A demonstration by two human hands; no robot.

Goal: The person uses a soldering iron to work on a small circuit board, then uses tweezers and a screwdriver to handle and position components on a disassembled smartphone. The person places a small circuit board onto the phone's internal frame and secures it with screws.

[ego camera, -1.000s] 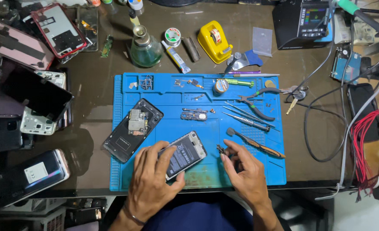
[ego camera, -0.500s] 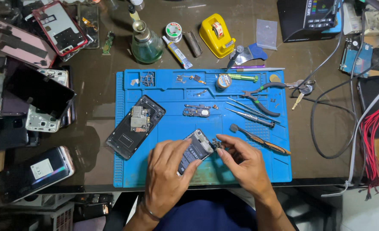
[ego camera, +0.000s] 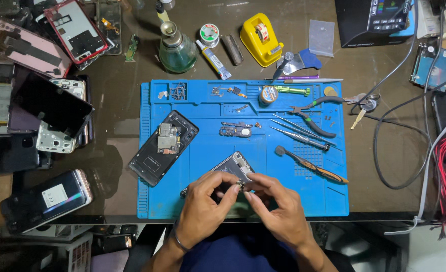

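Our left hand [ego camera: 203, 209] and right hand [ego camera: 278, 211] pinch a tiny part [ego camera: 240, 185] together, fingers clenched on it, over the opened phone [ego camera: 233, 168]. At ten o'clock lies a gutted phone frame [ego camera: 163, 147], at two o'clock a screwdriver [ego camera: 311, 165]; a yellow tape dispenser [ego camera: 261, 31] sits at twelve on the worktop [ego camera: 384, 146].

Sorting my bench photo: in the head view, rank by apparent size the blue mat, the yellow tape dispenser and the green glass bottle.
1. Blue mat, by far largest.
2. Yellow tape dispenser and green glass bottle look about alike; no clear ranking.

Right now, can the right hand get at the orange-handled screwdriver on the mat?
Probably yes. The orange-handled screwdriver lies flat on the blue mat, just up and right of the right hand, with bare mat between them. But both hands, the left hand too, are pinching a small part over the opened phone.
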